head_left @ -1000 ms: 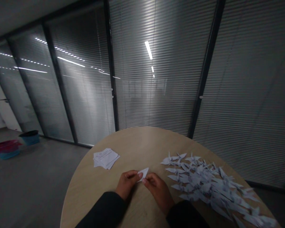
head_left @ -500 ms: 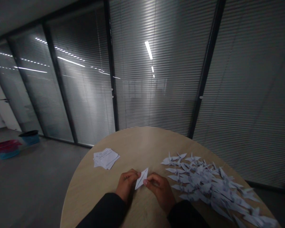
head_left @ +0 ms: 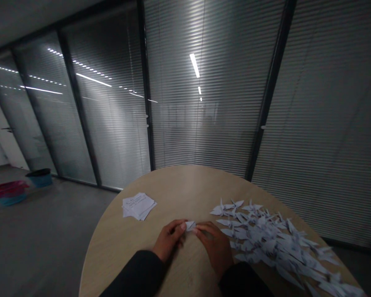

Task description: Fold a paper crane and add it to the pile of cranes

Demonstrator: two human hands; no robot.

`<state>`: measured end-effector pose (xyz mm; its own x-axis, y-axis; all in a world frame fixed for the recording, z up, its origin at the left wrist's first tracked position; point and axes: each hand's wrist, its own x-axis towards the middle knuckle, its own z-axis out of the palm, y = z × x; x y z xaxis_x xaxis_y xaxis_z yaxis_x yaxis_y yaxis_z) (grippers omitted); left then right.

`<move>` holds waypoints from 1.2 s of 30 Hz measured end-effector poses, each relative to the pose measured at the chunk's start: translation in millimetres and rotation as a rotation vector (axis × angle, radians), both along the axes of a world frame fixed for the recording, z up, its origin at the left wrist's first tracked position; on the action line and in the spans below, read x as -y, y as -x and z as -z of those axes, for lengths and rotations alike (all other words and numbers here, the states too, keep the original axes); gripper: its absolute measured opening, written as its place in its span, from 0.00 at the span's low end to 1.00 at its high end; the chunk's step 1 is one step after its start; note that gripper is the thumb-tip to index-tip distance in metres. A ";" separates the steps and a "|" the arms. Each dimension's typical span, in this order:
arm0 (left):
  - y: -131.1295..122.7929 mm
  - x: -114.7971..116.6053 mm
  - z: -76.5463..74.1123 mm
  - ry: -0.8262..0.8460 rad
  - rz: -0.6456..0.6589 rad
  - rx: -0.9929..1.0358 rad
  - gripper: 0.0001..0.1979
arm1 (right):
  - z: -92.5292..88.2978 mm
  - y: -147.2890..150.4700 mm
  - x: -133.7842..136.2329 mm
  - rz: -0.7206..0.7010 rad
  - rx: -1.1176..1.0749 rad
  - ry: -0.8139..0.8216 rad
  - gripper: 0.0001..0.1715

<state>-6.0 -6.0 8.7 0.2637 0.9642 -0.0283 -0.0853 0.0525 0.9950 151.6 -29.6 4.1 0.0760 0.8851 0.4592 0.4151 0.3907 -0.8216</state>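
A small piece of folded white paper (head_left: 190, 225) is held above the round wooden table between my two hands. My left hand (head_left: 170, 238) pinches its left end between thumb and fingers. On the other end, my right hand (head_left: 214, 243) grips the paper the same way, and part of the paper is hidden behind the fingertips. Close by on the right lies a large heap of folded white paper cranes (head_left: 266, 235). Left of my hands sits a loose stack of paper sheets (head_left: 139, 206) with printed lines on top.
The round light-wood table (head_left: 185, 181) has its curved far edge near a glass partition with blinds (head_left: 204, 136). On the floor at left stand a blue bin with a red liner (head_left: 9, 192) and a blue bin with a black liner (head_left: 39, 177).
The folded paper has gone from a long upright diamond to a short, small shape. Both hands have turned it and now hold it by its left and right ends.
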 end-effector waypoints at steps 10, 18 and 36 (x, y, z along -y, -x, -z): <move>-2.7 4.9 -5.8 0.131 0.010 0.235 0.41 | 5.8 2.0 3.5 -0.004 0.251 -0.172 0.10; -1.5 3.2 -4.3 0.164 -0.007 0.293 0.39 | 8.5 4.0 5.3 0.012 0.432 -0.213 0.18; 0.2 4.9 -2.4 0.057 0.135 0.130 0.26 | 17.2 3.7 -3.0 0.096 0.340 -0.219 0.21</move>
